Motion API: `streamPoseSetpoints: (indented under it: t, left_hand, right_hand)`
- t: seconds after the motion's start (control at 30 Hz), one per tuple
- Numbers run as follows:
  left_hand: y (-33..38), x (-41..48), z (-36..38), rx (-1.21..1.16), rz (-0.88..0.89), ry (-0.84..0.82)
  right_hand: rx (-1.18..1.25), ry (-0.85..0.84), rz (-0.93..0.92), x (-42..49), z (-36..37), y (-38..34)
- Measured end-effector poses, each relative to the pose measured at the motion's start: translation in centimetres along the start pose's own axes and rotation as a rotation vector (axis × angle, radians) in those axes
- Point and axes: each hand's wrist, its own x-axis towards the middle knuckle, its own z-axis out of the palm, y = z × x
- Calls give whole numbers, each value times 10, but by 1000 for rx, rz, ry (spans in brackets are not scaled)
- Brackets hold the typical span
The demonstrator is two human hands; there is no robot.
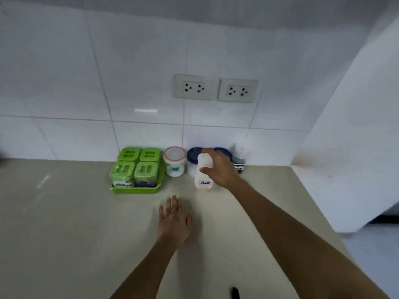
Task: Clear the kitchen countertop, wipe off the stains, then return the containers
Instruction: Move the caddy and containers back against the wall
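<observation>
My right hand grips a white bottle labelled "Salt", which stands on the beige countertop near the back wall. My left hand lies flat on the countertop in front of it, fingers straight, holding nothing. Left of the bottle a green tray holds several green-lidded containers. Beside the tray stands a round white jar with a red-rimmed lid. Two blue-lidded jars sit behind my right hand, partly hidden by it.
A bottle with a dark striped base stands in the back right corner. Two double wall sockets sit in the white tiled wall. A white side panel bounds the counter on the right. A small dark object shows at the bottom edge.
</observation>
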Motion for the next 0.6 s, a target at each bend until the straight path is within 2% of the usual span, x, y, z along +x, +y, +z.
streamPoseSetpoints:
  t: [0.1, 0.2, 0.4, 0.6]
  left_hand:
    - [59, 17, 13, 3, 133, -53]
    - [99, 37, 28, 25, 188, -75]
    - [121, 73, 59, -1, 88, -66]
    - [119, 74, 71, 25, 68, 33]
  right_hand:
    - [-72, 39, 82, 0, -43, 62]
    - [-116, 70, 145, 12, -72, 116]
    - [-99, 103, 168, 51, -79, 181]
    - [-72, 89, 133, 77, -67, 201]
